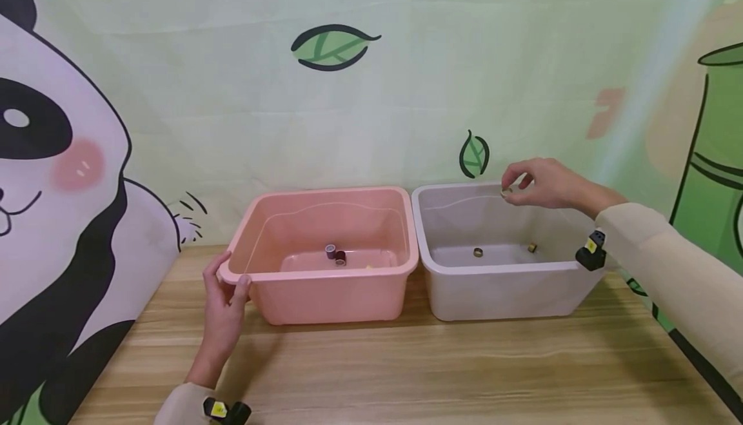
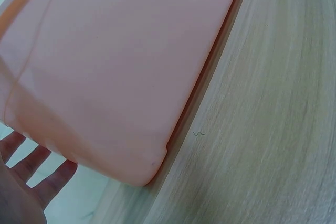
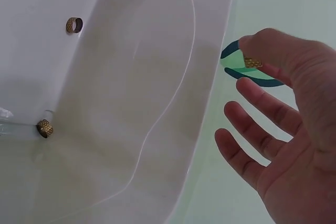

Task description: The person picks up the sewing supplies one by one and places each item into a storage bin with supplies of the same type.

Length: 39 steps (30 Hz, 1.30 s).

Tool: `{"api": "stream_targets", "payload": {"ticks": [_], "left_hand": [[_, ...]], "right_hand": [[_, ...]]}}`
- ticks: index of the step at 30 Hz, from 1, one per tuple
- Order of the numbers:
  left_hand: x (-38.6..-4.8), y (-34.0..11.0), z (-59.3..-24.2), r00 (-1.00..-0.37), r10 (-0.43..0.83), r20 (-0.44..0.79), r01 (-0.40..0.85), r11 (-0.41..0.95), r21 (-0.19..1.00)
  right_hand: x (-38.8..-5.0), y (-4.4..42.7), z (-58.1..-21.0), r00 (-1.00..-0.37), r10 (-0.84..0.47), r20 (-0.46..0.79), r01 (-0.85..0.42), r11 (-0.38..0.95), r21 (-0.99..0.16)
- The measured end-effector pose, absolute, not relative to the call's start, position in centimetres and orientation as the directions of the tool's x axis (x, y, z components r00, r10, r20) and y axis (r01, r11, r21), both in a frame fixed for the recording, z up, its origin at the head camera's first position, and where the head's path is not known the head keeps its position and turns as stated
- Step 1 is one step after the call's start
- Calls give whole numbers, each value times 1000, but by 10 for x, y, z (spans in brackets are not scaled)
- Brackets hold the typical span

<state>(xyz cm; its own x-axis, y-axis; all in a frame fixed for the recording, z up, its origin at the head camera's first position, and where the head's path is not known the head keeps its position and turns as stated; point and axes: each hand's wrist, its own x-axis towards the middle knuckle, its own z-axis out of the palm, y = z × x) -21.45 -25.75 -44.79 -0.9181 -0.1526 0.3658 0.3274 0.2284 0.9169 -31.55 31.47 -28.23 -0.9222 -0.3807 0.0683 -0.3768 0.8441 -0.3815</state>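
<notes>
In the head view my left hand holds the front left corner of the pink tub, its thumb and fingers at the rim. The left wrist view shows its fingers against the tub's outer side. My right hand is above the back rim of the grey-white tub. Between thumb and index finger it pinches a gold dimpled ring thimble; the other fingers are spread. Two similar gold ring thimbles lie apart on that tub's floor.
Inside the pink tub are two small dark purple cylinders and a tiny yellowish thing, partly hidden by the front rim. Both tubs stand side by side on a wooden table. Behind them hangs a green backdrop with printed leaves and a panda.
</notes>
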Motion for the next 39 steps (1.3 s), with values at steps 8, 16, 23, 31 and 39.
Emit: {"api": "stream_targets", "payload": {"ticks": [8,16,23,31,39], "left_hand": [[-216,-257,-448,-916,-168,364,324,225,919],[-218,-253,-448,-918,-153,365,327,229,917],[-224,-251,-450,-915,-144,377,341,223,913],[-229,-247,-454,-905,-165,391,353,218,910],[-235,-237,-455,-889,-190,416,377,212,902]], "right_hand": [[-317,317,-282,-918,-393,47,-380,843,-381],[-315,322,-284,-926,-378,-25,-340,857,-387],[-312,322,-283,-919,-391,-44,-345,855,-386],[-307,320,-283,-923,-383,-47,-334,854,-400],[-301,323,-282,-920,-391,-36,-350,856,-380]]}}
